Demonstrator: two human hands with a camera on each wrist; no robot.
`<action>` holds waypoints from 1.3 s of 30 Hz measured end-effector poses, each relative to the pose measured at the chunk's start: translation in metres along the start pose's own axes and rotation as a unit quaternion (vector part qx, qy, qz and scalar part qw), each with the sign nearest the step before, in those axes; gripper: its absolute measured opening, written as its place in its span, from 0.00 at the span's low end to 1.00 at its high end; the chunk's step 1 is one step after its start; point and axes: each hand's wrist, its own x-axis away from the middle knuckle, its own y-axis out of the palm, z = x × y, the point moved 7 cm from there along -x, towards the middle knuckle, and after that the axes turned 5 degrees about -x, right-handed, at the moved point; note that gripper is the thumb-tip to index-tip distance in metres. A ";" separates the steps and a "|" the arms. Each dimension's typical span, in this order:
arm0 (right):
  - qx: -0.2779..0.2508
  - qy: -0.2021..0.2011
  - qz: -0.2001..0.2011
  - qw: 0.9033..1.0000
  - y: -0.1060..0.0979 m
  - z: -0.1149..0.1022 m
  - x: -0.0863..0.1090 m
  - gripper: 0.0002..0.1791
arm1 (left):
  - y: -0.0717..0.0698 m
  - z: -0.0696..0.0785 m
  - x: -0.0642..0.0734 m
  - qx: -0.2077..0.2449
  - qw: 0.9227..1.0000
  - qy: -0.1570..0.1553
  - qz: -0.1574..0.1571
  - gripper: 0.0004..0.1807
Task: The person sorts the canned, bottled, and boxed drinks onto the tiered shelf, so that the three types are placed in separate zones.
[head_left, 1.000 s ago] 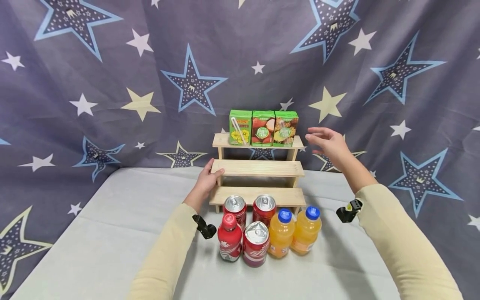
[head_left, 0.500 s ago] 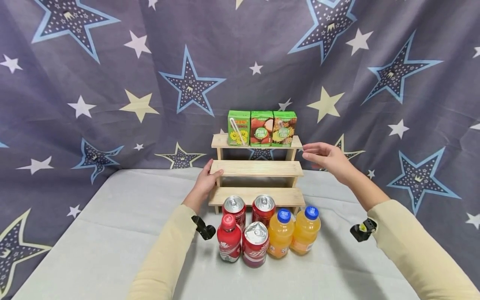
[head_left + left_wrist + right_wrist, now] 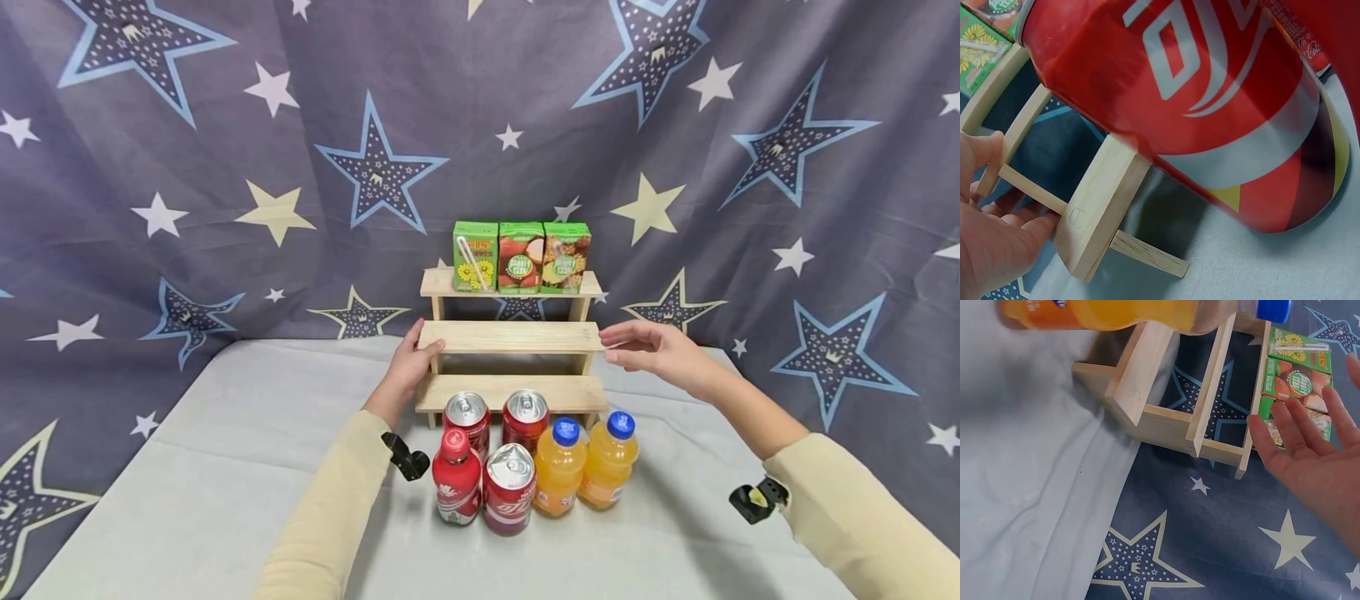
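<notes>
A three-tier wooden shelf stands on the table. My left hand grips the left end of its middle tier, thumb on top; in the left wrist view the fingers go behind the side strut. Beside the middle tier's right end is my right hand, its fingers loosely extended and holding nothing; whether the fingertips touch the wood I cannot tell. Three juice boxes stand upright in a row on the top tier: a chrysanthemum one, a lychee one and a brown-and-green one.
Before the shelf stand two red cans, a purple-red can, a red bottle and two orange juice bottles with blue caps. A star-patterned curtain hangs behind the pale tablecloth.
My right hand has come down and slightly left, from beside the top tier to beside the middle tier. The left hand keeps its grip on the shelf.
</notes>
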 end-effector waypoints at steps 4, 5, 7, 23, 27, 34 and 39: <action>0.008 0.008 -0.018 1.000 0.003 0.000 0.012 0.25 | 0.000 0.001 0.001 -0.002 1.000 -0.003 -0.001 0.39; 0.012 0.008 -0.024 1.000 0.004 0.000 0.015 0.25 | 0.000 0.001 0.001 -0.002 1.000 -0.004 -0.001 0.39; 0.019 0.002 -0.035 0.999 0.007 0.000 0.020 0.24 | 0.000 0.001 0.001 -0.002 1.000 -0.007 -0.001 0.39; 0.010 -0.035 -0.075 0.997 0.032 0.015 0.045 0.24 | 0.001 0.000 0.000 -0.004 1.000 -0.012 -0.007 0.39; 0.005 -0.043 -0.079 0.996 0.037 0.019 0.050 0.25 | 0.001 0.000 -0.002 -0.001 1.000 -0.012 -0.007 0.39; 0.001 -0.029 -0.082 0.996 0.043 0.027 0.055 0.26 | 0.001 0.000 -0.001 -0.005 1.000 -0.008 -0.004 0.39; 0.000 -0.029 -0.084 0.996 0.045 0.030 0.057 0.29 | 0.001 0.000 -0.001 0.001 1.000 -0.002 -0.001 0.39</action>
